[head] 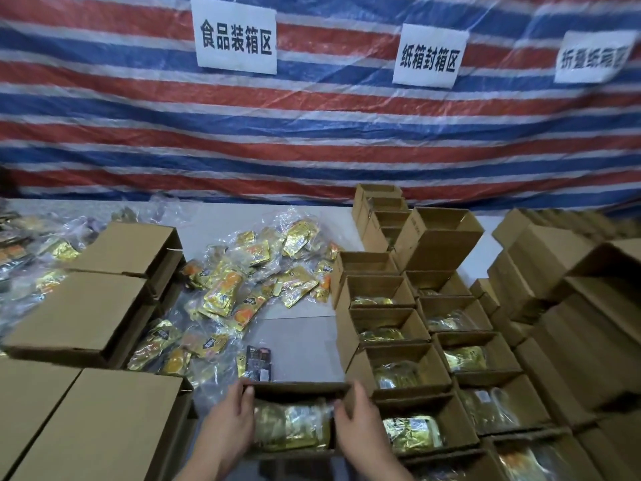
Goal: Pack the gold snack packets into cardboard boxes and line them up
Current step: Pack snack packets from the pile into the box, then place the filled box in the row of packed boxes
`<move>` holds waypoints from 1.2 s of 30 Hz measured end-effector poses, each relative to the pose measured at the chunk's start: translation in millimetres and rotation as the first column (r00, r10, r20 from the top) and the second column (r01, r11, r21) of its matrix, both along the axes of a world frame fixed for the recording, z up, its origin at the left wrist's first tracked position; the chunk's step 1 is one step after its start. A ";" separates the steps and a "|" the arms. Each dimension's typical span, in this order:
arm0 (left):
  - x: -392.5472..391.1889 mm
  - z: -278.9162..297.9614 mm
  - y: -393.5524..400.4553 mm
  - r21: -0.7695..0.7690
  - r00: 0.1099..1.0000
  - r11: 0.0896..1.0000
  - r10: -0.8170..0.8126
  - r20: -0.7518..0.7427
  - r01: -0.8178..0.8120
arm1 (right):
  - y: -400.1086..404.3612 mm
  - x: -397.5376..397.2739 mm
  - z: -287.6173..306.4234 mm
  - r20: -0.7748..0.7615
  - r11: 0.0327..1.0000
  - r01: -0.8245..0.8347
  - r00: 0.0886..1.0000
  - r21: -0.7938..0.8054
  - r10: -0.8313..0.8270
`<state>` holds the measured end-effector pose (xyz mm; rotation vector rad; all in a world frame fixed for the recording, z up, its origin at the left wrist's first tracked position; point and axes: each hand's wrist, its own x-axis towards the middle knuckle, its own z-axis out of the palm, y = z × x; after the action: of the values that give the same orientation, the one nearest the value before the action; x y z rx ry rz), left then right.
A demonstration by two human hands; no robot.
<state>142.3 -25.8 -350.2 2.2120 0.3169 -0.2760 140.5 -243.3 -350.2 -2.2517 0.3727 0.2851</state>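
Observation:
Both hands hold one open cardboard box at the bottom centre. My left hand grips its left wall, and my right hand grips its right wall. Gold snack packets in clear wrap fill the box. A loose pile of gold packets lies on the white table behind it. To the right, two rows of open boxes run away from me, most with gold packets inside.
Closed flat cardboard boxes are stacked on the left, and more boxes are piled at the right. A dark packet lies just behind the held box. A striped tarp with paper signs hangs at the back.

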 end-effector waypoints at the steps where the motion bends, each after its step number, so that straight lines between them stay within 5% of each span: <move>1: 2.8 14.1 3.2 0.009 0.999 1.000 0.004 0.038 -0.004 | 1.0 3.8 10.2 0.023 1.000 0.009 1.000 0.026 -0.010; 5: 31.6 79.5 -2.3 0.014 0.980 1.000 -0.006 0.200 0.004 | -8.2 33.3 63.4 0.168 0.998 0.045 0.984 0.048 -0.053; 14: 152.5 144.4 -133.5 -0.190 0.976 0.973 -0.090 0.196 0.127 | -125.4 128.6 146.2 0.245 0.968 0.234 0.947 -0.088 -0.207; 26: 265.1 127.0 -329.0 -0.270 0.986 0.949 -0.149 0.072 0.163 | -312.0 241.5 146.3 0.183 0.931 0.344 0.930 -0.124 -0.319; 36: 322.3 93.0 -373.6 -0.198 0.992 0.972 -0.129 0.008 0.128 | -345.6 300.2 107.6 0.169 0.925 0.343 0.933 -0.162 -0.316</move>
<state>464.6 -399.4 -257.2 2.0378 0.1418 -0.3679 440.7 -588.9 -242.6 -2.3276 0.7201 -0.0906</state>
